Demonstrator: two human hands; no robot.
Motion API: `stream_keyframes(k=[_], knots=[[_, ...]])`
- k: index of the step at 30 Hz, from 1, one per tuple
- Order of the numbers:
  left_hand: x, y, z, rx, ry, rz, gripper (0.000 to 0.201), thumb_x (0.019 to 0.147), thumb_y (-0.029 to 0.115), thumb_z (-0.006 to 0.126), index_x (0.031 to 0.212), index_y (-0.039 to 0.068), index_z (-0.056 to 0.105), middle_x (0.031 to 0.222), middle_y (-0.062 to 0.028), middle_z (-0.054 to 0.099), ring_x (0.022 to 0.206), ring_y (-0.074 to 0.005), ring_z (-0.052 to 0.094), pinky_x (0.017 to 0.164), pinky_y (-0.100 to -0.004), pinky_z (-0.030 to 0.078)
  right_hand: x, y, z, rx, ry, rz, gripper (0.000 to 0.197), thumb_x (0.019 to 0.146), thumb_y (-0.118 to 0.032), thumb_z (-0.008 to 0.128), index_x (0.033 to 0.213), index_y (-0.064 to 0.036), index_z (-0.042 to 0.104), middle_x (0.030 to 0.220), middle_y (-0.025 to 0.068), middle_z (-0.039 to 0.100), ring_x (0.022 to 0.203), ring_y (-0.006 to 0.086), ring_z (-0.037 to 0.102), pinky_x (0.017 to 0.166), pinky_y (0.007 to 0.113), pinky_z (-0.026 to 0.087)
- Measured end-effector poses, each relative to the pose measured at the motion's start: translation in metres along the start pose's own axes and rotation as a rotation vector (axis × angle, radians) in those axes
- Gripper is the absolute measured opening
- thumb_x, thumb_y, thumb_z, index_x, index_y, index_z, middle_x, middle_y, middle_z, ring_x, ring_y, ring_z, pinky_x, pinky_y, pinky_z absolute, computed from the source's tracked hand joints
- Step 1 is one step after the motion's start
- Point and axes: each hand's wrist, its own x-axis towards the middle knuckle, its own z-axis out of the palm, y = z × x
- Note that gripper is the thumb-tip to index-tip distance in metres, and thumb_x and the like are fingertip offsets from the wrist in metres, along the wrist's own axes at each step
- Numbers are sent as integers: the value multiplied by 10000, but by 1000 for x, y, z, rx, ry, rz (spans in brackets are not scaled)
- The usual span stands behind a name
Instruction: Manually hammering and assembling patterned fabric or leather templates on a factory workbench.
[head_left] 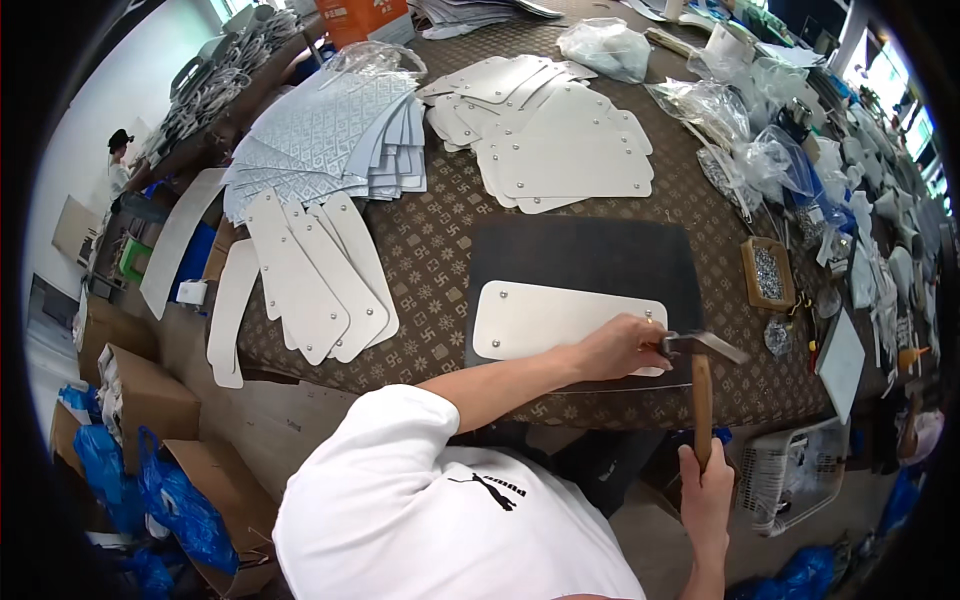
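A white rounded panel (540,320) with metal studs at its corners lies on a black mat (580,250) in front of me. My left hand (622,345) rests at the panel's right end, its fingers closed in a pinch; what is between the fingertips is too small to make out. In my right hand (708,485) is a hammer (702,400), gripped low on its wooden handle. The metal head of the hammer is close beside my left fingertips, partly over the mat's right side. Whether the head touches anything there I cannot tell.
Studded white panels (575,150) are fanned out beyond the mat, with more long strips (310,270) at the left. Patterned light-blue sheets (320,130) lie behind those strips. A small box of metal studs (768,272) stands right. Plastic bags and tools crowd the far right.
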Motion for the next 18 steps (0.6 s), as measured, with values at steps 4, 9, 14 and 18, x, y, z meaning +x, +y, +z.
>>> stream_keyframes(k=[4,9,14,18], knots=[[-2,1,-9,-131,16,-119,134,910,67,753,1002,-16,702,856,-72,691,809,-163,692,733,-318,548,6,6,14,425,73,153,265,1046,-225,588,859,-90,458,609,-40,426,447,40,365,394,194,257],[44,6,-91,-525,296,-317,363,994,103,610,1318,-37,528,884,-81,666,765,-159,683,743,-301,559,35,3,30,741,215,164,276,1055,-275,571,860,-113,461,621,-71,387,436,6,336,369,211,250],[121,35,-266,-125,798,-241,182,969,151,639,968,0,537,674,-29,544,536,-133,519,516,-303,477,97,8,45,896,309,172,266,1054,-277,570,874,-124,449,618,-80,361,428,5,322,350,212,236],[130,48,-337,85,716,-481,294,913,219,744,1020,-16,604,715,-49,600,534,-113,495,503,-289,450,141,25,49,904,383,122,270,1054,-279,571,872,-133,436,622,-84,345,431,4,304,354,210,230]])
